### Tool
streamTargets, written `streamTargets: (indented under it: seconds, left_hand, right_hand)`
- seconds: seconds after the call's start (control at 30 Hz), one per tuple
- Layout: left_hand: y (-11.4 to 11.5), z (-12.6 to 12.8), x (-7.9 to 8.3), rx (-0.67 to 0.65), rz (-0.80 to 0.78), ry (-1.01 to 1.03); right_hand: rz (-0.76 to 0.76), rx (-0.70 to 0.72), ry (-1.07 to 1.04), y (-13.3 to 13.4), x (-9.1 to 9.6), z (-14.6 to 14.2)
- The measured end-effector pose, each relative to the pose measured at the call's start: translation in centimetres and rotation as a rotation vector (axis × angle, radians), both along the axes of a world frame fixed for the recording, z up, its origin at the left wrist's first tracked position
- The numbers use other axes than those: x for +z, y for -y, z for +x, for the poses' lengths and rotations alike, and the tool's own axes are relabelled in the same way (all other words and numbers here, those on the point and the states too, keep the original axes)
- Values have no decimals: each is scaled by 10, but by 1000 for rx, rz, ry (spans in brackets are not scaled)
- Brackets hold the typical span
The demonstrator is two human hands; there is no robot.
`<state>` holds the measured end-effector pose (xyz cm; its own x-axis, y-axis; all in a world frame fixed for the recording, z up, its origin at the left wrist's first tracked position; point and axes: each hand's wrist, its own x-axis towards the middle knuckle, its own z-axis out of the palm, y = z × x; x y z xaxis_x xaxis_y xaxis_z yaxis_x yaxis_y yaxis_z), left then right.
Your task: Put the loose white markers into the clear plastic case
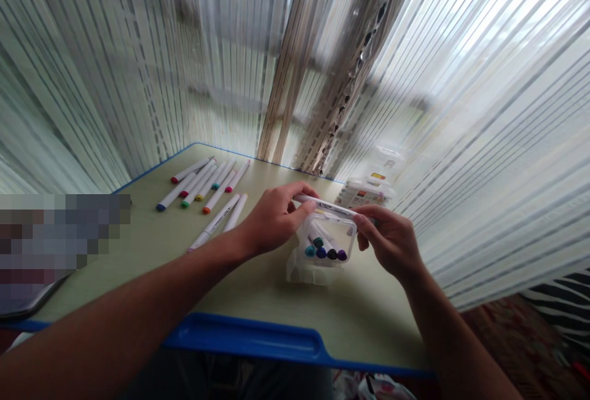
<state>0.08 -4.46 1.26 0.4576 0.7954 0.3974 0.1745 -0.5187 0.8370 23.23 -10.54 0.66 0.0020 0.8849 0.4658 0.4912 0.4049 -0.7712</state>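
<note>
A white marker (332, 207) is held level between my two hands, its printed side showing. My left hand (276, 215) grips one end, and my right hand (389, 234) pinches the other. Just below it stands a clear plastic marker case (353, 237), with several markers inside showing teal, blue, black and purple caps. The case's clear flap (306, 274) lies toward me on the table. Which end of the held marker carries the cap is hidden by my fingers.
Several white markers (214, 182) with coloured caps lie at the table's left, two more (214, 225) nearer my left forearm. Another clear case (366, 191) stands behind my right hand. A blurred-out device (46, 265) sits far left. String curtains hang behind the blue-edged table (258, 301).
</note>
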Motion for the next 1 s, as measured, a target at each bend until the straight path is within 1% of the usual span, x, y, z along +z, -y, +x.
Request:
streamTargets:
  seconds: [0.3, 0.47, 0.57, 0.67, 0.83, 1.0]
  left_hand:
    - [1, -1, 2, 4, 36, -38]
    - [6, -1, 2, 1, 141, -104]
    - [9, -1, 2, -21, 215, -142]
    - [10, 0, 3, -42, 254, -165]
    - [7, 0, 2, -40, 244, -179]
    - [4, 0, -3, -30, 229, -143]
  right_hand:
    - [-4, -1, 5, 0, 0, 2]
    - [-11, 8, 59, 1, 2, 4]
    - [-30, 14, 109, 3, 2, 6]
    - [-42, 18, 134, 4, 2, 8]
    - [-46, 15, 126, 2, 0, 6]
    - [-44, 0, 100, -1, -3, 3]
